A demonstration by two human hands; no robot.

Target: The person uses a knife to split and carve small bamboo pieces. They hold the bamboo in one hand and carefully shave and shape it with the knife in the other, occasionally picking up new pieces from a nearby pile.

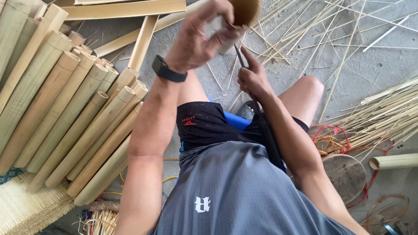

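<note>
Head camera looks down on a short bamboo tube (244,7), held up near the top edge, above the knees, its open end toward the camera so the knife (240,56) can meet its rim. Left hand (201,34), with a black watch (168,70) at the wrist, is closed around the tube, arm stretched forward. Right hand (253,79) sits lower, fingers clenched on the knife handle, blade pointing up. Long bamboo poles (69,108) lie stacked beside the left arm.
</note>
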